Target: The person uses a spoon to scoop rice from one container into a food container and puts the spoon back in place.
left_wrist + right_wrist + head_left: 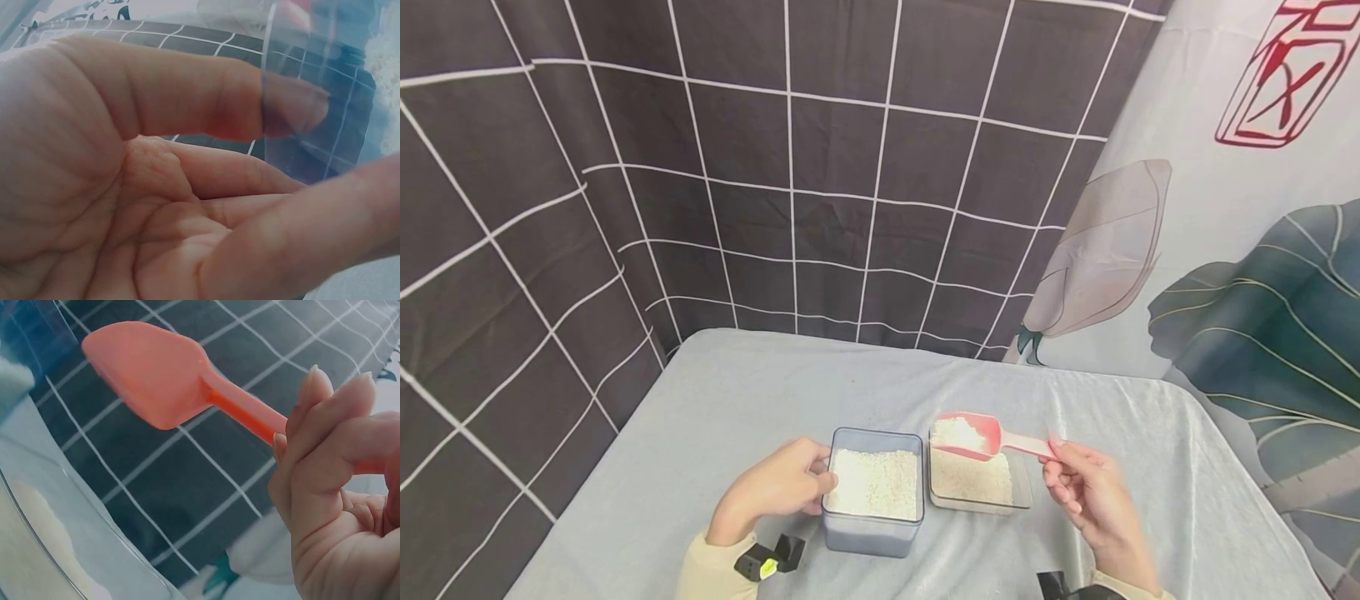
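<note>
My left hand [786,482] is at the left wall of a clear blue plastic container [872,537], which is filled high with white grains [876,483] that look like rice. In the left wrist view, one digit shows through the container's see-through wall [350,119] while the other fingers lie outside. My right hand [1093,492] pinches the end of a pink scoop's [992,433] handle. A heap of white grains lies in the scoop's bowl, held level above a shallow clear container [981,504] with more grains. From the right wrist view, the scoop's [147,375] underside shows.
A pale blue cloth [760,383] covers the table, whose far edge meets a dark curtain [827,225] with white grid lines. At the right hangs a pale curtain [1195,208] printed with leaves. The two containers stand side by side near the front.
</note>
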`<state>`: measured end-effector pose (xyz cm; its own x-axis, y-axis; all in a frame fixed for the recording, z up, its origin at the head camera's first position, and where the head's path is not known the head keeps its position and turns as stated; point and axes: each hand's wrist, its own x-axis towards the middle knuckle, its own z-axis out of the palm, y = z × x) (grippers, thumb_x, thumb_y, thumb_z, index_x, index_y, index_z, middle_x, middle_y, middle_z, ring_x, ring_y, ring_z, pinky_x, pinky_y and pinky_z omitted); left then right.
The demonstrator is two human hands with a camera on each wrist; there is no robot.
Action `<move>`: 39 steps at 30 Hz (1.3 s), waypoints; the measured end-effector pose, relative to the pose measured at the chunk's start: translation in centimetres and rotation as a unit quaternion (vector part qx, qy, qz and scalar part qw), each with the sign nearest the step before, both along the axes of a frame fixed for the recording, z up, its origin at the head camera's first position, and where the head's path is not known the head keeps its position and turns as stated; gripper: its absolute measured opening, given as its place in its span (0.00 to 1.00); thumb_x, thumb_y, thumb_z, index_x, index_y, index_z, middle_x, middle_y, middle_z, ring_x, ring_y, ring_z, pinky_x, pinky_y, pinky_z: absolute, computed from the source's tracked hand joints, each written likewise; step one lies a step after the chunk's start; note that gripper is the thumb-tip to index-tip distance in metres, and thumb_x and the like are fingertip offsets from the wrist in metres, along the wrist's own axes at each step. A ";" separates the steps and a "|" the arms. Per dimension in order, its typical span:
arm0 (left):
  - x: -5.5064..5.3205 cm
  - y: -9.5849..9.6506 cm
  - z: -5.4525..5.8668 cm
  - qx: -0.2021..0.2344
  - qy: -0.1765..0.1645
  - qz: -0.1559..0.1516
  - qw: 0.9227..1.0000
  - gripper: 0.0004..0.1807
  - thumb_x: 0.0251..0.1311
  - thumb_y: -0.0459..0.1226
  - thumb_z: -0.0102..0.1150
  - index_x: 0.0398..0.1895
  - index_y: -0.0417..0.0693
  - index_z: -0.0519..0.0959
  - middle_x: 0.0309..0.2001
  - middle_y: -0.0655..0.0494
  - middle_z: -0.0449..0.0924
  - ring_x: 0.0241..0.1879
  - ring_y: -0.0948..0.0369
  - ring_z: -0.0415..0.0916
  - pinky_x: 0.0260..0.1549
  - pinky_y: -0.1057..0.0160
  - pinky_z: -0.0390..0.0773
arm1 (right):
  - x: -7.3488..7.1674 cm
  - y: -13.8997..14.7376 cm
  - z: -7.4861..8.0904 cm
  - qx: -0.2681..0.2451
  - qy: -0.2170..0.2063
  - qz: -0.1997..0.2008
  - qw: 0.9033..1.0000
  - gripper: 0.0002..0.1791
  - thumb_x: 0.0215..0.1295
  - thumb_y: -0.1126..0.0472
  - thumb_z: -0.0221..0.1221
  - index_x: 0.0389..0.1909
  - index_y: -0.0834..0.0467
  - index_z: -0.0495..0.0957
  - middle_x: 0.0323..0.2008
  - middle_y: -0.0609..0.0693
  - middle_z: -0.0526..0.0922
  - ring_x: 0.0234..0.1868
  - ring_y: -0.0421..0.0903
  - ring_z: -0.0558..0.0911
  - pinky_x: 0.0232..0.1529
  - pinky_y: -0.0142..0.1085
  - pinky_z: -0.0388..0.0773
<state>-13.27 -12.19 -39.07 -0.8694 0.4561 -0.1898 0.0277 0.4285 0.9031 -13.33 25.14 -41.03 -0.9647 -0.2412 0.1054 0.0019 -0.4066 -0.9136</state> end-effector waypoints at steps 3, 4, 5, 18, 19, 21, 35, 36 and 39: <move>0.0 0.0 0.0 -0.001 0.001 0.000 1.000 0.22 0.56 0.28 0.49 0.53 0.19 0.65 0.40 0.36 0.77 0.32 0.50 0.80 0.28 0.62 0.84 | 0.1 0.9 -0.2 0.026 -0.013 -0.029 0.999 0.21 0.71 0.67 0.39 0.26 0.60 0.80 0.15 0.45 0.79 0.11 0.33 0.69 0.09 0.30 0.38; 0.0 0.0 0.1 -0.002 0.001 0.002 1.000 0.23 0.56 0.28 0.49 0.53 0.19 0.65 0.40 0.36 0.77 0.32 0.50 0.80 0.27 0.62 0.84 | 0.1 1.2 -0.2 0.037 -0.017 -0.039 0.998 0.20 0.71 0.67 0.40 0.25 0.60 0.80 0.15 0.45 0.79 0.11 0.33 0.69 0.08 0.29 0.39; 0.0 0.0 0.1 -0.003 0.001 0.003 1.000 0.23 0.56 0.28 0.49 0.53 0.18 0.65 0.40 0.36 0.77 0.32 0.50 0.80 0.27 0.61 0.84 | 0.2 1.4 -0.2 0.046 -0.020 -0.046 0.998 0.20 0.70 0.67 0.41 0.25 0.60 0.80 0.14 0.45 0.79 0.11 0.33 0.69 0.09 0.29 0.40; -0.1 0.1 0.0 -0.007 0.005 0.000 1.000 0.22 0.56 0.28 0.49 0.52 0.19 0.66 0.39 0.37 0.78 0.32 0.52 0.80 0.27 0.61 0.84 | 0.9 1.5 0.6 0.343 -0.084 -0.166 0.921 0.20 0.67 0.56 0.52 0.25 0.68 0.77 0.12 0.51 0.77 0.10 0.38 0.71 0.08 0.28 0.68; -0.1 0.0 0.0 -0.007 0.004 0.001 1.000 0.22 0.56 0.28 0.49 0.52 0.19 0.66 0.39 0.37 0.78 0.32 0.52 0.80 0.27 0.61 0.84 | 1.0 1.3 0.8 0.369 -0.079 -0.170 0.910 0.21 0.67 0.55 0.51 0.25 0.70 0.76 0.12 0.52 0.77 0.10 0.39 0.71 0.08 0.30 0.69; 0.0 0.0 0.0 -0.008 0.004 0.003 1.000 0.22 0.56 0.28 0.49 0.52 0.20 0.66 0.39 0.37 0.78 0.32 0.52 0.80 0.28 0.61 0.84 | 1.1 1.1 1.0 0.399 -0.068 -0.170 0.898 0.22 0.67 0.54 0.51 0.26 0.71 0.76 0.13 0.53 0.78 0.10 0.40 0.71 0.08 0.32 0.69; 0.0 0.1 0.2 -0.009 0.000 0.003 1.000 0.22 0.56 0.28 0.49 0.53 0.21 0.67 0.39 0.38 0.78 0.31 0.53 0.80 0.27 0.61 0.83 | 2.5 0.8 2.9 0.466 -0.017 -0.201 0.862 0.23 0.67 0.51 0.49 0.27 0.69 0.75 0.14 0.53 0.78 0.12 0.44 0.73 0.11 0.35 0.73; 0.0 0.1 0.2 -0.010 0.000 0.002 1.000 0.22 0.56 0.28 0.49 0.53 0.21 0.67 0.39 0.38 0.78 0.31 0.54 0.80 0.27 0.61 0.83 | 2.5 0.7 3.0 0.474 -0.005 -0.202 0.857 0.23 0.67 0.51 0.49 0.27 0.68 0.76 0.14 0.53 0.78 0.12 0.44 0.73 0.11 0.35 0.74; 0.0 0.1 0.2 -0.010 0.002 0.000 1.000 0.22 0.55 0.28 0.49 0.52 0.21 0.67 0.38 0.39 0.79 0.30 0.54 0.80 0.27 0.61 0.83 | 2.7 0.6 3.2 0.493 0.038 -0.201 0.846 0.20 0.68 0.53 0.49 0.27 0.66 0.76 0.14 0.53 0.78 0.11 0.43 0.73 0.11 0.34 0.74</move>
<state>-13.32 -12.12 -38.90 -0.8704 0.4516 -0.1964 0.0304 0.4474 0.8938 -10.60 25.70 -37.85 -0.9891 0.0984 0.1092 -0.0288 0.5986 -0.8005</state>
